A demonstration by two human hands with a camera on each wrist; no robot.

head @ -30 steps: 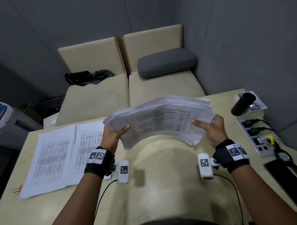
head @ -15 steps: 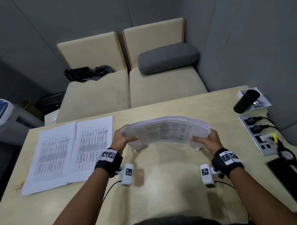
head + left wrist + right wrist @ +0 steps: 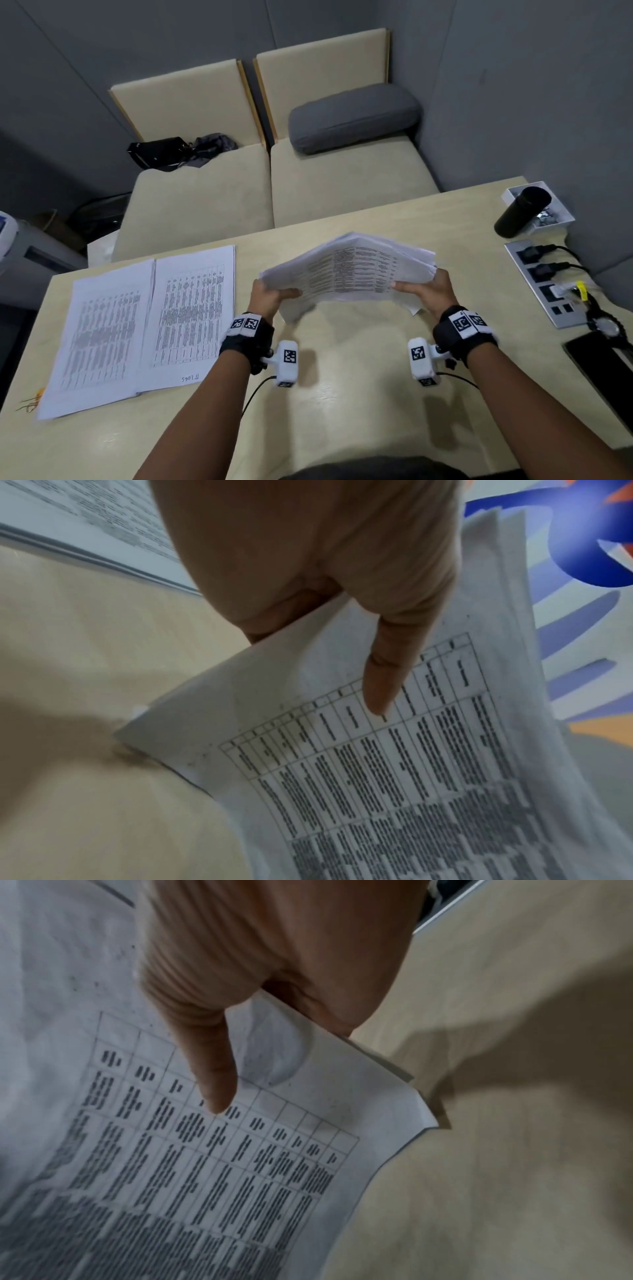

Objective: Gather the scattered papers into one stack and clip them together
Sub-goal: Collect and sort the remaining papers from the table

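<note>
A thick stack of printed papers (image 3: 349,270) is held between both hands over the table, bowed upward in the middle, its near edge down at the tabletop. My left hand (image 3: 270,296) grips its left end, thumb (image 3: 380,685) on the top sheet (image 3: 394,777) and fingers underneath. My right hand (image 3: 424,291) grips the right end the same way, thumb (image 3: 215,1085) lying on the printed table of the top sheet (image 3: 205,1177). Two more printed sheets (image 3: 144,322) lie flat side by side on the table at the left.
A beige table (image 3: 342,394) carries a power strip (image 3: 544,281) with plugs, a black cylinder (image 3: 520,212) on a white tray, a watch (image 3: 606,325) and a dark device (image 3: 603,363) along the right edge. Small clips (image 3: 30,404) lie at the left corner. Sofa seats (image 3: 274,185) stand beyond.
Both hands have brought the stack down from mid-air toward the tabletop and closer together, so the stack now bows up more sharply. The flat sheets at the left have not moved.
</note>
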